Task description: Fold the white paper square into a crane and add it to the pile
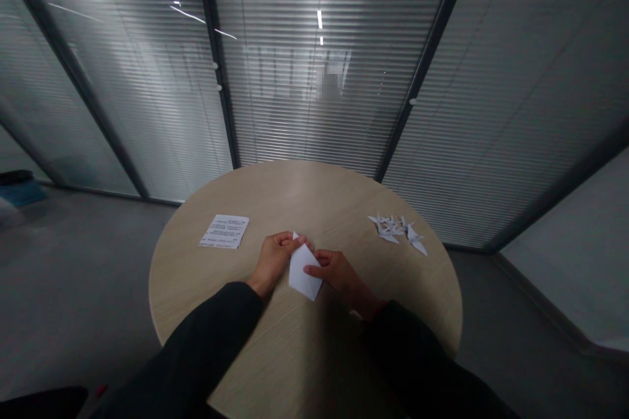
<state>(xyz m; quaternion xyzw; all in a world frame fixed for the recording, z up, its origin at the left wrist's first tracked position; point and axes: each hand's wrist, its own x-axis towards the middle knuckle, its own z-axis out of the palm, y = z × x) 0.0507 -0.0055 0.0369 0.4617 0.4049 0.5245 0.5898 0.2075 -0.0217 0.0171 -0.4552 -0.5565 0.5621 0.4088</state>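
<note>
Between my two hands is a folded sheet of white paper (303,276), held over the middle of the round table (314,193). It has a pointed top and straight creased sides. My left hand (276,256) pinches its upper point between thumb and fingers. On the right edge, my right hand (339,273) grips the paper, thumb lying on the front face and fingers behind. The back of the paper is hidden from me.
A stack of printed paper squares (225,232) lies on the table's left side. Several folded white paper cranes (393,228) lie in a cluster on the right. Glass partitions with blinds (314,111) stand just behind the table. A blue object (22,191) is on the floor at far left.
</note>
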